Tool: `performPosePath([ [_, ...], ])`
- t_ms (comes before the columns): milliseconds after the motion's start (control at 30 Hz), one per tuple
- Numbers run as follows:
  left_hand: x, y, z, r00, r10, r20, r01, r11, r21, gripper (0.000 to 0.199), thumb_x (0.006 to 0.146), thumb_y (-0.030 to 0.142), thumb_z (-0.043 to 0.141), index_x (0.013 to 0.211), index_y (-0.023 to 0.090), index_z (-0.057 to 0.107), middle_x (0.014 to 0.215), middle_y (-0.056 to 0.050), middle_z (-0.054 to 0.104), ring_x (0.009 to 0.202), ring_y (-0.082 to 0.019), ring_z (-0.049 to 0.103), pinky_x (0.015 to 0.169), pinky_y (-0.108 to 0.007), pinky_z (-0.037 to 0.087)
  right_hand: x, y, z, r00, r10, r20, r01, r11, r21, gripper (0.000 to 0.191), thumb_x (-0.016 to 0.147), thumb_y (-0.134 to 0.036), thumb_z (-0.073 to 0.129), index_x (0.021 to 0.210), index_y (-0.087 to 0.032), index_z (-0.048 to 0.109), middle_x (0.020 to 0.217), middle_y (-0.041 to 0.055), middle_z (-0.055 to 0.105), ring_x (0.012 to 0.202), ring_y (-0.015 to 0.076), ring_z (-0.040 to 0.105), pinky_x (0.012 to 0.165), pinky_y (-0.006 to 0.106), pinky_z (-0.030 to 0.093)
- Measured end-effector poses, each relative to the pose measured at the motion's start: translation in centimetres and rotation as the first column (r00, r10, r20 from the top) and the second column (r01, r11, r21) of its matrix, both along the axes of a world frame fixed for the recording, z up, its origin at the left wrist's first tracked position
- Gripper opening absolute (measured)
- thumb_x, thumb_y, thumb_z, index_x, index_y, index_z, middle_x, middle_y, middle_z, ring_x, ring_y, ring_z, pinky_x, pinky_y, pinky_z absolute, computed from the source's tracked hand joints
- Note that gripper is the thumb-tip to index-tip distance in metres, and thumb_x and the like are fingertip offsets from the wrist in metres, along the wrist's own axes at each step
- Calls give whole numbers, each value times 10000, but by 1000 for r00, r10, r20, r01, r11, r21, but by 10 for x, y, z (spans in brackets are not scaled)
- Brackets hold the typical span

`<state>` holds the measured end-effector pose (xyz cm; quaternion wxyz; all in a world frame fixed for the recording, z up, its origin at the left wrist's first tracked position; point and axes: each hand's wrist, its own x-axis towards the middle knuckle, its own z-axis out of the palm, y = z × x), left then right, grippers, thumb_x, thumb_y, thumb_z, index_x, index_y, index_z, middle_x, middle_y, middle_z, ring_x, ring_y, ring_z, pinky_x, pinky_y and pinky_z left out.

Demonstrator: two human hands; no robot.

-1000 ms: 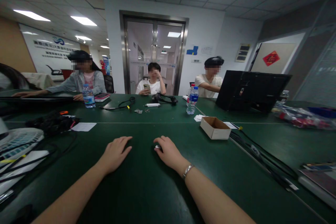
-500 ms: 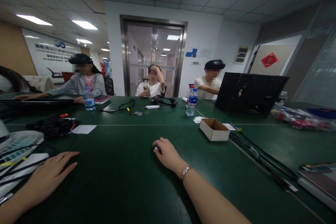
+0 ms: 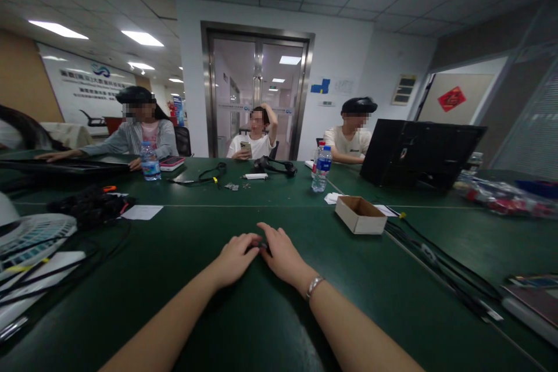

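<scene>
My left hand (image 3: 236, 257) and my right hand (image 3: 283, 253) meet over the green table (image 3: 257, 325) in front of me. Between their fingertips is a small dark, shiny object (image 3: 263, 249), mostly covered, so its kind does not show. The fingers of my right hand are curled around it from the right, with the index finger stretched forward. From the left, my left hand's thumb and bent fingers close in on the same object. A metal bracelet (image 3: 314, 288) circles my right wrist.
An open cardboard box (image 3: 361, 224) stands to the right, near black cables (image 3: 440, 267). Bottles (image 3: 321, 170), a monitor (image 3: 422, 154) and a headset (image 3: 274, 166) lie farther back. A white fan (image 3: 39, 238) is at left. Several people sit across the table.
My left hand has moved from beside the white item at the left to the middle, meeting my right hand. My right hand has stayed nearly in place with the small object.
</scene>
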<state>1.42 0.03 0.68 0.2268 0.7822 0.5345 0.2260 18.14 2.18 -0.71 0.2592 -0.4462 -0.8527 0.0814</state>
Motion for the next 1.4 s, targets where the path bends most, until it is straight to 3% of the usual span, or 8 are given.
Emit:
performPosePath([
  [100, 12, 5, -8, 1000, 1, 19, -2, 996, 88, 265, 865, 301, 407, 1064, 282, 581, 1081, -25, 595, 1023, -214, 518, 905, -375, 397, 0, 1, 1, 1000, -12, 23, 12, 1000, -19, 575, 794, -105, 478, 1355, -173, 369, 1239, 106, 551, 1049, 223, 485, 948, 380, 368],
  [200, 7, 4, -12, 999, -47, 26, 43, 992, 120, 270, 870, 284, 401, 1072, 282, 581, 1077, -28, 579, 1016, -206, 505, 909, -363, 394, -1, 0, 4, 999, 2, 33, 0, 999, -39, 570, 793, -121, 499, 1347, -185, 379, 1220, 100, 568, 1021, 219, 497, 910, 360, 384],
  [333, -1, -2, -7, 991, -131, 18, 128, 985, 117, 335, 836, 201, 421, 1129, 277, 565, 1122, -41, 553, 1044, -210, 478, 941, -368, 382, -2, -2, 7, 999, 40, 15, -39, 998, -45, 503, 813, -191, 535, 1304, -193, 428, 1162, 93, 600, 1006, 223, 507, 870, 347, 401],
  [733, 2, -5, -4, 993, -108, -40, 113, 981, 159, 210, 826, 227, 458, 978, 233, 602, 1032, -47, 562, 974, -211, 502, 858, -352, 407, 2, -5, 10, 994, 27, -103, -33, 998, -59, 398, 807, -332, 587, 1177, -207, 518, 1072, 79, 590, 989, 215, 532, 860, 337, 411],
  [900, 1, -3, -5, 998, -63, -31, 67, 985, 162, 227, 883, 319, 398, 935, 211, 591, 972, -51, 562, 931, -210, 519, 838, -359, 409, 3, -1, 7, 968, -52, -245, 40, 998, -54, 340, 746, -136, 528, 1074, -224, 518, 987, 24, 550, 843, 155, 520, 785, 288, 415],
  [1067, 2, -5, -2, 999, -29, 21, 26, 989, 147, 264, 897, 301, 368, 1080, 246, 550, 1023, -45, 551, 962, -199, 524, 845, -341, 415, 3, 4, 1, 954, -85, -289, 54, 992, -111, 295, 722, -56, 440, 964, -214, 499, 962, 17, 450, 872, 150, 486, 817, 289, 420],
  [1267, 3, -5, -2, 999, 1, 54, -11, 984, 179, 245, 895, 283, 358, 1036, 250, 556, 1003, -39, 563, 939, -196, 538, 832, -339, 422, 1, 2, -1, 960, -14, -281, -12, 996, -91, 455, 757, -40, 462, 1174, -222, 438, 1104, 62, 415, 933, 158, 505, 861, 307, 438],
  [1400, 2, -3, -3, 989, 19, 150, -49, 979, 197, 245, 884, 291, 380, 1064, 248, 539, 1004, -40, 561, 932, -193, 539, 816, -328, 432, 1, 4, -2, 958, -29, -285, -7, 992, -124, 624, 708, -67, 599, 1279, -221, 403, 1005, 47, 503, 870, 165, 527, 805, 297, 462],
])
